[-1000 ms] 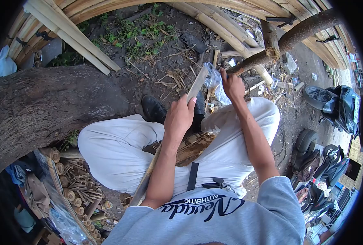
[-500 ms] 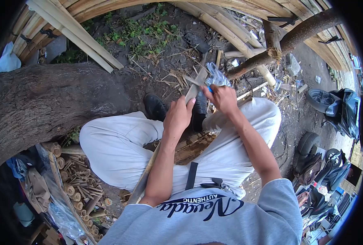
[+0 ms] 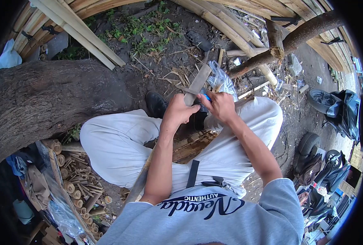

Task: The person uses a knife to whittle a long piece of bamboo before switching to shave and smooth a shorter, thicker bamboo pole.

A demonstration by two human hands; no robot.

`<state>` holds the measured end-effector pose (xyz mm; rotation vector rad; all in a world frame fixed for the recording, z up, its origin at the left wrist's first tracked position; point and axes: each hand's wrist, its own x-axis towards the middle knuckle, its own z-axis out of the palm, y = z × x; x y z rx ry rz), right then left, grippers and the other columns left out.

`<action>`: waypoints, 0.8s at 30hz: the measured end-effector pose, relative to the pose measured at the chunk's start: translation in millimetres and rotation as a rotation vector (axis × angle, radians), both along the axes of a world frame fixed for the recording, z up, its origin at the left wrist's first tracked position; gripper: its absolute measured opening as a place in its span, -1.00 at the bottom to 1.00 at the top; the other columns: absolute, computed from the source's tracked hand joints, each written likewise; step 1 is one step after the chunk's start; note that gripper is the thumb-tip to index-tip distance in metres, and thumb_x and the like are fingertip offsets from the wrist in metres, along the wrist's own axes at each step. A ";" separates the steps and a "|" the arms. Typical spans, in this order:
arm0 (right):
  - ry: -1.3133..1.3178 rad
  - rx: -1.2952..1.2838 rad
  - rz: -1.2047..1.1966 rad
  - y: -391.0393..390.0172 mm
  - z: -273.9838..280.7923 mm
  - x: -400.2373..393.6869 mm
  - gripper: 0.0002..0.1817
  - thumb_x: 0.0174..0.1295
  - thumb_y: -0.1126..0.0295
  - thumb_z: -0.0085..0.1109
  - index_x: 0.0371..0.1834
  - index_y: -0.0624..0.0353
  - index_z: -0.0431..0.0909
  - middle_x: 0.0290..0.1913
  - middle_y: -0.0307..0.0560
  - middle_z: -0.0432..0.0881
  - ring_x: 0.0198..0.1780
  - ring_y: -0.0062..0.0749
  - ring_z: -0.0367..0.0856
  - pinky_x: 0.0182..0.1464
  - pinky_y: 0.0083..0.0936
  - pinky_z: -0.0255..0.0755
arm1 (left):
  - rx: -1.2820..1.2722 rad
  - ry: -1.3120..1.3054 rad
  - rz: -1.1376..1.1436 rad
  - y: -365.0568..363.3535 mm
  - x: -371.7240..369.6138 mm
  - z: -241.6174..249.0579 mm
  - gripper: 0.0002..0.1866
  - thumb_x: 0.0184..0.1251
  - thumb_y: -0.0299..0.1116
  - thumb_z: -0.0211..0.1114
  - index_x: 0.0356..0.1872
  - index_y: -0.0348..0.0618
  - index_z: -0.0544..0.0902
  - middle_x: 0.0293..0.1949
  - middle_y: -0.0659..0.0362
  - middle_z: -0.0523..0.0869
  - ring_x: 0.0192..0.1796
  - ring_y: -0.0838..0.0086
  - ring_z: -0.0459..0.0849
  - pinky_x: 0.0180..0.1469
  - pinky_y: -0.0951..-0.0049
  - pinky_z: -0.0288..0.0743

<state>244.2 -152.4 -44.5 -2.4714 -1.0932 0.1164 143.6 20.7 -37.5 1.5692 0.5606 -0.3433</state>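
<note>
My left hand (image 3: pixel 178 112) is closed around a long, flat bamboo strip (image 3: pixel 199 79). The strip's wide end points away from me over the ground, and its rear part seems to run back beneath my left forearm. In my right hand (image 3: pixel 221 107) is a knife (image 3: pixel 185 88) with a blue handle, mostly covered by my fingers. Its short blade lies across the strip, just beyond my left fingers. Both hands are close together above my dark shoes, between my bent knees.
A thick tree trunk (image 3: pixel 55 92) lies at the left. Clear plastic (image 3: pixel 222 79) sits just past my right hand, near a branch (image 3: pixel 304 38). Cut bamboo pieces (image 3: pixel 77 179) are piled lower left. Bamboo poles (image 3: pixel 230 28) lean ahead; a motorbike (image 3: pixel 336 108) is at far right.
The knife and right hand have come slightly toward me along the strip. My left hand has shifted a little, its thumb now turned toward the right hand.
</note>
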 end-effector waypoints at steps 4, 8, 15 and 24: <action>0.002 -0.074 0.030 1.2 2.3 2.3 -0.34 0.48 -0.18 0.13 -0.64 0.13 0.57 -0.70 0.11 0.52 -0.60 0.12 0.60 -0.50 -0.09 0.48 | 0.056 -0.024 0.047 -3.7 0.7 2.5 -0.75 0.28 -0.45 0.48 -0.06 -0.33 0.71 -0.52 0.26 0.66 -0.62 0.65 0.56 -0.65 0.49 0.38; -0.034 -0.080 -0.030 -1.9 -3.2 6.5 -0.32 0.47 -0.22 0.12 -0.65 0.11 0.60 -0.73 0.13 0.52 -0.62 0.12 0.62 -0.52 -0.08 0.50 | 0.225 0.016 0.004 -4.9 -0.1 -2.4 -0.73 0.22 -0.43 0.48 -0.12 -0.37 0.68 -0.55 0.19 0.65 -0.63 0.59 0.57 -0.64 0.46 0.41; -0.094 -0.223 -0.585 -10.6 -25.9 87.8 -0.19 0.50 -0.33 -0.08 -0.56 0.20 0.70 -0.57 0.30 0.67 -0.44 0.25 0.74 -0.43 0.00 0.61 | 0.308 0.026 -0.010 -8.5 8.3 2.0 -0.59 0.13 -0.34 0.41 -0.09 -0.51 0.64 -0.10 -0.36 0.74 0.08 -0.21 0.73 0.15 0.02 0.59; -0.050 0.017 0.025 0.0 -1.3 2.6 -0.36 0.43 -0.19 0.19 -0.64 0.12 0.59 -0.76 0.05 0.46 -0.66 0.08 0.56 -0.54 -0.10 0.43 | 0.270 -0.015 0.030 0.0 1.5 -3.0 -0.59 0.13 -0.38 0.38 -0.04 -0.49 0.66 -0.10 -0.35 0.76 0.09 -0.19 0.74 0.14 0.02 0.60</action>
